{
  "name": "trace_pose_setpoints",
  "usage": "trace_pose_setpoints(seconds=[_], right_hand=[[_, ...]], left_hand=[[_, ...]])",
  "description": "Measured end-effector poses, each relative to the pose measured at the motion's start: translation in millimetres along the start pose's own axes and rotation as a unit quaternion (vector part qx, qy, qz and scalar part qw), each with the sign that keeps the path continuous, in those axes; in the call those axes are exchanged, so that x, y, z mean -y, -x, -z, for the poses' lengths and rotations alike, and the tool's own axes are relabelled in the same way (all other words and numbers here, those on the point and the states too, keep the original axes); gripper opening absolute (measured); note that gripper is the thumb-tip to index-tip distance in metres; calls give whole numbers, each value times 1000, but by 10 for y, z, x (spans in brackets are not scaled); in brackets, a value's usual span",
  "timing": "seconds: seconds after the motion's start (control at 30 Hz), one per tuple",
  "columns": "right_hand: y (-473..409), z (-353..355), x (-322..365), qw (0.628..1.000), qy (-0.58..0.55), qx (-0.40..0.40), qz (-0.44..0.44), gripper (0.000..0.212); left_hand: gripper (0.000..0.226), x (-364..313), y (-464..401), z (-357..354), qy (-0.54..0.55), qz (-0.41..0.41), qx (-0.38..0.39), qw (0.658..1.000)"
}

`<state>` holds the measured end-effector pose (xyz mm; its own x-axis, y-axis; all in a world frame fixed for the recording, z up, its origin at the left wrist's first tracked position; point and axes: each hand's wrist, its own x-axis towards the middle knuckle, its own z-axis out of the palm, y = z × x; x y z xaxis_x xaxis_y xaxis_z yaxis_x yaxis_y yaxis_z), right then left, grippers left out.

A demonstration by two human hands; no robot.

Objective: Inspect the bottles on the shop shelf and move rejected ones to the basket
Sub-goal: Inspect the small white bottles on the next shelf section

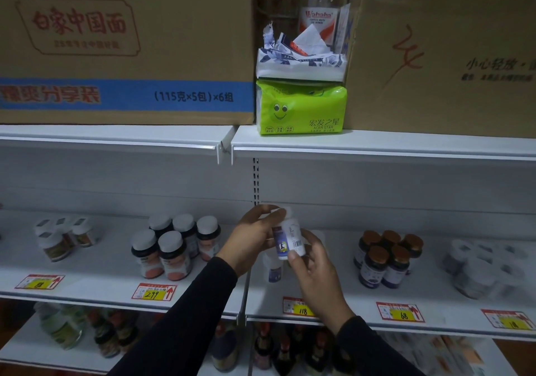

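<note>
Both hands are holding a small white bottle in front of the middle shelf, lifted clear of the shelf surface so that its label can be read. The left hand is curling its fingers round the upper part and cap, steadying the bottle, while the right hand is pinching the lower part between thumb and fingers; this two-point hold is probably letting the bottle be turned, and the barcode side is facing the camera. The bottle is tilting slightly, cap away from the viewer. A second bottle of the same kind is standing on the shelf directly beneath the hands, above the price tag marked 118. Groups of white-capped bottles to the left and brown-capped bottles to the right are standing well apart from the hands. No basket is showing in this view, so the inspection step is judged to be in progress.
</note>
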<state>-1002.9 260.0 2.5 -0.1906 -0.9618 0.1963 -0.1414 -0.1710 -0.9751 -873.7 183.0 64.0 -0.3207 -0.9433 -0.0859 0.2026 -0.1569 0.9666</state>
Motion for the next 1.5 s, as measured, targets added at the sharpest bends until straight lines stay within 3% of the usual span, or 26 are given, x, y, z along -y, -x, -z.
trace_pose_setpoints(seconds=[0.1,0.23,0.37,0.57,0.73,0.93,1.2,1.4,1.5], right_hand=[[-3,7,26,1000,-7,19,-5,50],[12,4,17,999,11,33,6,59],[15,-8,-10,1000,10,18,14,57],[-14,51,33,1000,2,-19,9,48],[-26,66,34,1000,-11,-23,-2,71],[-50,51,2,996,31,-79,26,61],[-38,61,8,996,31,-78,33,58],[-39,58,13,999,15,-28,11,63],[-30,61,-21,1000,14,1,5,60]], left_hand=[[29,7,-3,-6,-2,-7,-32,999],[28,17,22,-27,-27,-25,-31,999],[24,45,16,-12,-87,-43,-10,995],[52,73,47,59,-157,-30,47,986],[46,56,69,32,-177,-14,27,984],[35,44,73,-12,-203,-5,22,979],[35,36,96,-15,-213,0,22,977],[47,15,85,24,-170,-12,29,985],[57,2,62,71,-203,-44,38,977]])
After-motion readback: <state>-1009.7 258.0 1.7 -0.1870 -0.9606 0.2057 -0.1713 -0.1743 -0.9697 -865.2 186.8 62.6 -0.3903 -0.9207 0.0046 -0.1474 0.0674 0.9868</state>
